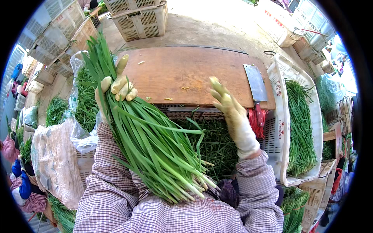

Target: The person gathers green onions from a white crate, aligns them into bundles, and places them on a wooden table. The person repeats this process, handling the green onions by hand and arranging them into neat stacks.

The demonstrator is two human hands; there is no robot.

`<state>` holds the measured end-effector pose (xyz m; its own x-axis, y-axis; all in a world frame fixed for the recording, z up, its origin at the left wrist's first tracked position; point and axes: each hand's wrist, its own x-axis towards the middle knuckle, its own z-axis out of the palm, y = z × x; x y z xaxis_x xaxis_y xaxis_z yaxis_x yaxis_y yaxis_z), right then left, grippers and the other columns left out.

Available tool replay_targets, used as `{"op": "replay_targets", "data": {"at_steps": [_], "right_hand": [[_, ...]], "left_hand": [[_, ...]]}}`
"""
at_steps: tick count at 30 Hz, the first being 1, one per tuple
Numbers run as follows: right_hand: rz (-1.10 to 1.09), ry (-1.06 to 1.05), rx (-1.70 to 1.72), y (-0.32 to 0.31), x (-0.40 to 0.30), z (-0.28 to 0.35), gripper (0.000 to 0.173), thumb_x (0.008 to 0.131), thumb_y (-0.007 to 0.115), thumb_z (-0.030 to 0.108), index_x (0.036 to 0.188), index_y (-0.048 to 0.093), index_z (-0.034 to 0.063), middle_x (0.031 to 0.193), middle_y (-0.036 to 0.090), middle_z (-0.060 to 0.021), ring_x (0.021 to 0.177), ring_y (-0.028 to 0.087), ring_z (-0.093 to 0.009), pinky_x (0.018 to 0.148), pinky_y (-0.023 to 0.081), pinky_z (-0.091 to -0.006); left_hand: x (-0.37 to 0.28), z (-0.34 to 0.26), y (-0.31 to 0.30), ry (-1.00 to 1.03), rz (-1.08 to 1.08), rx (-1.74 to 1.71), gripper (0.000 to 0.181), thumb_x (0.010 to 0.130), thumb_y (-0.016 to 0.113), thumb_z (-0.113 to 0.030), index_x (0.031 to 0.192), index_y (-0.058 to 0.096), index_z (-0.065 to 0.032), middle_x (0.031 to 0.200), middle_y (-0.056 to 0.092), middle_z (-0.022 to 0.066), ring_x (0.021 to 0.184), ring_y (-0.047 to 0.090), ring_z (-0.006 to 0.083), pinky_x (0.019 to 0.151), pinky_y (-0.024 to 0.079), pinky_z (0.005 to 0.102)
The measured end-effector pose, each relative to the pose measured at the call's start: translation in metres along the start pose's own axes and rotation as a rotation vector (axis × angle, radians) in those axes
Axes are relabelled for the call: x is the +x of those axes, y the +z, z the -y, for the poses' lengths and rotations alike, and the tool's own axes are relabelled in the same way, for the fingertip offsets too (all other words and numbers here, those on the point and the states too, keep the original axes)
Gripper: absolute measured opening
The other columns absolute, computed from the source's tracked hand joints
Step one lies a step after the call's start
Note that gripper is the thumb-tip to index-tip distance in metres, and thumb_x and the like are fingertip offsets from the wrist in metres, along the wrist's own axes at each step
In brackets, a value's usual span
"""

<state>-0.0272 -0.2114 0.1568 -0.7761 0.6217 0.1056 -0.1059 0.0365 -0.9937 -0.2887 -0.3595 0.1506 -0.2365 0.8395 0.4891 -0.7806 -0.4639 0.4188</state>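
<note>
My gloved left hand [119,87] grips a thick bunch of green Chinese chives [151,131] near its leafy end. The pale stem ends slant down to the right, close to my checked clothing. My right hand [228,107], in a stained white glove, is raised over the near right part of a wooden board [174,72], fingers apart and holding nothing. A cleaver [256,83] lies on the board's right side, its dark red handle jutting past the near edge. Loose chive leaves [217,145] lie in shadow below the board, partly hidden by the bunch.
To the right, a white plastic crate [284,145] holds chives. Red ties [259,119] hang under the cleaver handle. A plastic bag [84,142] and a woven sack [55,160] lie at left. Stacked crates [140,24] stand beyond the board. Other people are at the left edge.
</note>
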Motion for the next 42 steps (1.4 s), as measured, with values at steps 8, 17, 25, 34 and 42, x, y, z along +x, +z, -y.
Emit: {"op": "replay_targets", "data": {"at_steps": [8,17,25,34,42], "right_hand": [[0.316,0.644,-0.236,0.029,-0.044,-0.016,0.040,0.092,0.049,0.040,0.096,0.068,0.0042,0.056,0.059,-0.0075,0.047,0.055,-0.013,0.048,0.047,-0.0289],[0.629,0.291,-1.215,-0.047,-0.056,-0.057,0.058,0.081,0.056,0.054,0.112,0.061,0.0050,0.108,0.061,-0.0190,0.103,0.058,-0.030,0.086,0.047,-0.0391],[-0.281,-0.025,-1.226,-0.058,0.122,-0.145,0.055,0.090,0.048,0.045,0.134,0.041,0.0122,0.138,0.041,-0.0158,0.127,0.038,-0.031,0.106,0.027,-0.0412],[0.531,0.067,-0.730,0.008,0.074,-0.110,0.032,0.090,0.053,0.037,0.089,0.071,0.0111,0.085,0.067,-0.0115,0.083,0.065,-0.024,0.076,0.051,-0.0373],[-0.052,0.424,-0.079,-0.102,0.072,-0.065,0.063,0.088,0.047,0.055,0.123,0.053,0.0039,0.113,0.060,-0.0105,0.100,0.058,-0.019,0.087,0.044,-0.0309]], "left_hand": [[-0.004,-0.020,-0.014,0.061,-0.065,-0.068,0.056,0.095,0.043,-0.023,0.140,0.021,0.0030,0.074,0.055,-0.0013,0.066,0.055,0.0097,0.079,0.050,0.0280],[-0.008,-0.040,-0.021,0.099,-0.183,-0.012,0.058,0.096,0.041,-0.022,0.140,0.017,0.0056,0.070,0.046,-0.0038,0.062,0.045,0.0067,0.075,0.046,0.0271],[0.013,-0.042,-0.027,0.011,-0.281,0.062,0.062,0.094,0.042,-0.024,0.141,0.014,0.0057,0.071,0.052,-0.0034,0.062,0.052,0.0088,0.074,0.049,0.0300],[0.073,-0.017,-0.037,-0.269,-0.663,0.490,0.058,0.088,0.053,-0.024,0.133,0.031,0.0052,0.066,0.049,-0.0050,0.058,0.051,0.0071,0.060,0.048,0.0239],[0.177,0.070,-0.104,-0.709,-0.873,0.616,0.017,0.081,0.058,-0.018,0.084,0.062,-0.0014,0.067,0.064,0.0093,0.051,0.060,0.0183,0.049,0.053,0.0300]]}}
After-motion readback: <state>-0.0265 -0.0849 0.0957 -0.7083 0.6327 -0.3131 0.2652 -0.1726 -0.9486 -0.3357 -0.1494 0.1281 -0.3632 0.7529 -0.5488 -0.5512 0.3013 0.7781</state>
